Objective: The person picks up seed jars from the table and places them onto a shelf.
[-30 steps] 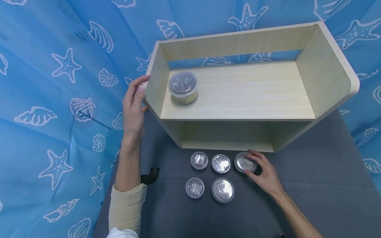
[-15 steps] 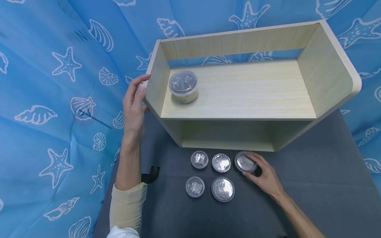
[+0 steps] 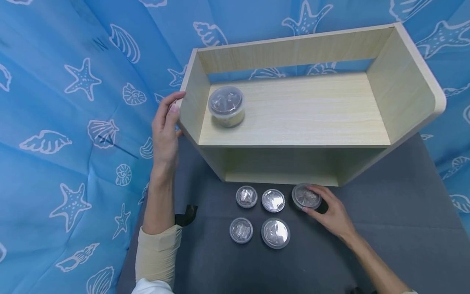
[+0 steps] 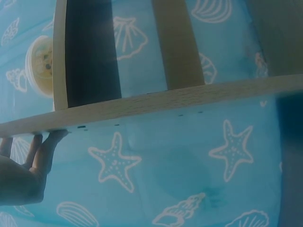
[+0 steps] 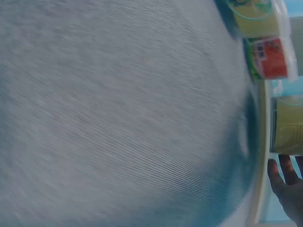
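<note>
My right hand (image 3: 332, 214) grips a round plastic tub (image 3: 305, 197) with a clear lid, thumb on the near side and fingers on the far side. The right wrist view shows this tub (image 5: 289, 125) with yellowish sides above my fingertips. At the left side panel (image 3: 192, 96) of a two-tier wooden shelf, my left hand (image 3: 165, 134) rests its extended fingers against the panel's outer face and edge. A larger lidded tub (image 3: 226, 107) stands on the upper tier (image 3: 301, 110), near its left end; yellowish contents show through its wall in the left wrist view.
Several smaller lidded tubs stand on the grey cloth in front of the shelf, among them a back-left tub (image 3: 246, 197) and a front-right tub (image 3: 276, 233). The lower tier (image 3: 280, 165) opens just behind them. A blue seashell curtain (image 3: 73, 163) hangs around the left and back.
My right hand has shifted the gripped tub slightly to the right and toward the shelf, away from the neighbouring tub. My left hand stays at the side panel.
</note>
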The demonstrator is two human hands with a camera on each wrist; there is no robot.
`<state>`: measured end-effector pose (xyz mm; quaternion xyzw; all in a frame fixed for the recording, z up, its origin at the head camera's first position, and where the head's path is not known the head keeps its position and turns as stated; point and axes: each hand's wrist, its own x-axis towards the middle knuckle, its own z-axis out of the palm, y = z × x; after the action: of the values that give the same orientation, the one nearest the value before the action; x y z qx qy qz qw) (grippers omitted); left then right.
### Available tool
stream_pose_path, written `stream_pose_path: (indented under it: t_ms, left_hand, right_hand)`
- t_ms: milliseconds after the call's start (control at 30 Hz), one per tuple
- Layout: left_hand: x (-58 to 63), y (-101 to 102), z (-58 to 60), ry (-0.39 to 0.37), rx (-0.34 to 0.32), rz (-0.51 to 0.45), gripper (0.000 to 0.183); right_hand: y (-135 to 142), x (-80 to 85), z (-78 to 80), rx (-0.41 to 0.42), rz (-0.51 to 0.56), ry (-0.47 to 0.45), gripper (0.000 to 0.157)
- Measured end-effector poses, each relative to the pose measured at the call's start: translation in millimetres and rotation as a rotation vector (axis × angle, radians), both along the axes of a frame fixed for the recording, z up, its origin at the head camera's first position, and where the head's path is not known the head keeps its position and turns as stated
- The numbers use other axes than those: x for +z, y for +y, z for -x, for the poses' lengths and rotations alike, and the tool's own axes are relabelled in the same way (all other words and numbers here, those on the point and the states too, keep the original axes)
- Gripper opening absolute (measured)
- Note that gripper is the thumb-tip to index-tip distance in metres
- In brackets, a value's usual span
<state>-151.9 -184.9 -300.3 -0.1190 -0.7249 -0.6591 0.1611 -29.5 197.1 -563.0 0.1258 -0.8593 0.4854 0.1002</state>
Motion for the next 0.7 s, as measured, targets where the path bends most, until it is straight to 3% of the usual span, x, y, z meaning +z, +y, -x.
stream_pose_path:
  t_ms: [367, 700]
  left_hand:
    - [-0.4, 1, -1.2, -0.006, 0.006, -0.007, 0.035]
    - [1.1, 2, -1.6, -0.005, 0.015, 0.011, 0.035]
  right_hand:
    - [0, 42.1, 3.9, 0.089, 0.116, 0.007, 0.074]
    - [-2, 77.2, 3.8, 0.154, 0.069, 0.074, 0.076]
